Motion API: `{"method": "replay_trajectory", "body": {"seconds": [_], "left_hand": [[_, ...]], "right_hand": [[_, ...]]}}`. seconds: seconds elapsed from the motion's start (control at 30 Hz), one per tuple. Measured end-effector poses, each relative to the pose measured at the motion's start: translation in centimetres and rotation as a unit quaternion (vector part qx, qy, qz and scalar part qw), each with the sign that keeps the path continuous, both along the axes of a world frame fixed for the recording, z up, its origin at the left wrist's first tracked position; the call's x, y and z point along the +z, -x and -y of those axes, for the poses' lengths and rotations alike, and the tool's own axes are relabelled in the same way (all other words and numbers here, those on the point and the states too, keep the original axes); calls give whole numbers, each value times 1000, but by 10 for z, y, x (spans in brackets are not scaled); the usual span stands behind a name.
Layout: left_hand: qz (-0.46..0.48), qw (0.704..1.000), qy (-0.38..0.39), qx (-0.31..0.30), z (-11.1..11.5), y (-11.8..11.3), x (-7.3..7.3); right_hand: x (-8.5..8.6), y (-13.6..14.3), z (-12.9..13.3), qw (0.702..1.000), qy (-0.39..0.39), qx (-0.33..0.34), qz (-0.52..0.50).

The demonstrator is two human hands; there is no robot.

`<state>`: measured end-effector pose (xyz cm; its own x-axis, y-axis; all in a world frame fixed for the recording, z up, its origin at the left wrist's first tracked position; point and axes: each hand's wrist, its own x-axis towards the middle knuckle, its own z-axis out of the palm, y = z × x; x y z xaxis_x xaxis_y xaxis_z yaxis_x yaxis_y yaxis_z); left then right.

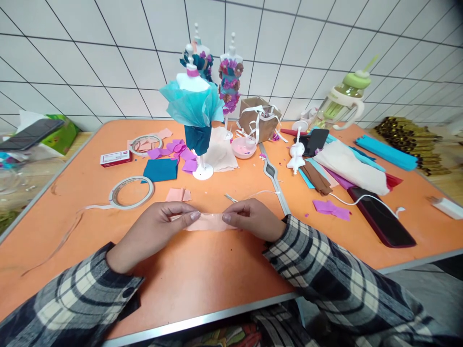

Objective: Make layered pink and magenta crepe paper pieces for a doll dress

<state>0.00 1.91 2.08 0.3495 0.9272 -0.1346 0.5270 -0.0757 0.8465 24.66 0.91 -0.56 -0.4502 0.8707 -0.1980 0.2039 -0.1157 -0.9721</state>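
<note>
A strip of pale pink crepe paper (210,222) is stretched between my two hands, just above the orange table. My left hand (162,226) pinches its left end between thumb and fingers. At the other end, my right hand (251,217) grips it the same way. Beyond my left fingertips lies a small folded pink piece of paper (178,194). The tip of a metal tool, perhaps scissors (230,198), pokes out past my right hand. Straight ahead stands a white mini dress form (201,171) wearing a turquoise ruffle and dark teal paper.
Two decorated dress forms stand behind, one with purple flowers (230,86). Tape rolls (114,193), teal paper (161,170) and a small red-and-white box (115,158) lie left. To the right are a phone (383,219), crepe paper rolls (387,152) and a green-lidded bottle (338,101).
</note>
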Motion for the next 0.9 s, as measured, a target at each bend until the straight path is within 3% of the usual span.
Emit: {"method": "replay_trajectory", "body": {"seconds": [0.1,0.23,0.43,0.57,0.73,0.9], "left_hand": [[-3,1000,-8,5,-1,1,1],[-6,1000,-1,1,-2,3,0],[66,988,132,-42,-9,13,-3],[115,974,193,-24,-17,24,-4],[73,986,148,-10,-18,41,-3],[41,994,99,19,2,46,-15]], "right_hand": [[1,-3,-3,998,50,-43,-19],[3,-6,-6,996,56,-75,-2],[2,-10,-10,995,73,-72,7],[0,-13,-13,994,83,-63,20],[-3,-12,-12,995,70,-54,45],[-10,-7,-6,992,17,-25,120]]}}
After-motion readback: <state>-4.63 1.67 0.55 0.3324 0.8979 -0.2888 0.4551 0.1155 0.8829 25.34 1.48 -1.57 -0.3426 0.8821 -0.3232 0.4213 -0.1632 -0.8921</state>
